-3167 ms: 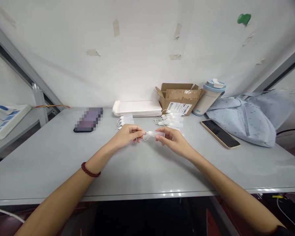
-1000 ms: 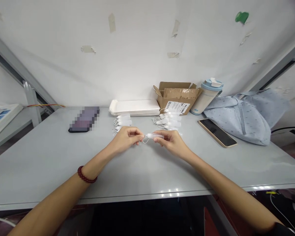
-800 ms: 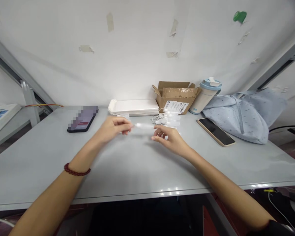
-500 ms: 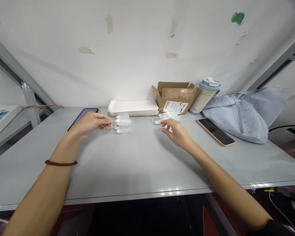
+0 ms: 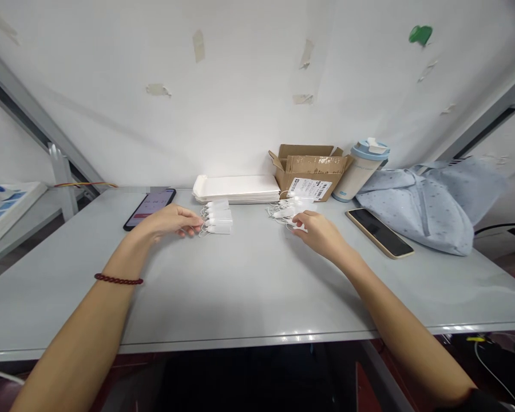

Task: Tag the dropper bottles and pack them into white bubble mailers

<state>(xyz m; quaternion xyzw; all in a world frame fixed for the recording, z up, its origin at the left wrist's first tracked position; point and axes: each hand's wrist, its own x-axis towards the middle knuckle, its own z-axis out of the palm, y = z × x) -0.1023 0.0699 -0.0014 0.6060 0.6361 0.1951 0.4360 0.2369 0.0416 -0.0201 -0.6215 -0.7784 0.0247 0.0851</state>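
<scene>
Small white tags (image 5: 220, 212) with thin string loops lie in a column on the grey table. At the column's left side is my left hand (image 5: 175, 222), its thumb and fingers closed on the string end of a tag. A loose cluster of similar white tags (image 5: 298, 200) lies farther right, in front of the cardboard box. My right hand (image 5: 320, 232) pinches a white tag (image 5: 301, 228) at the cluster's near edge; the fingers partly cover it.
Behind the tags lies a stack of flat white boxes (image 5: 240, 189) beside an open cardboard box (image 5: 313, 166). A tumbler (image 5: 363, 169), a pale blue cloth bag (image 5: 416, 200) and a phone (image 5: 380, 232) are at right. Another phone (image 5: 150, 206), screen lit, lies left on the table (image 5: 249, 297).
My left hand has moved slightly down the column, and the tags there lie closer together. My right hand has shifted slightly at the cluster's near edge. The view has shifted slightly.
</scene>
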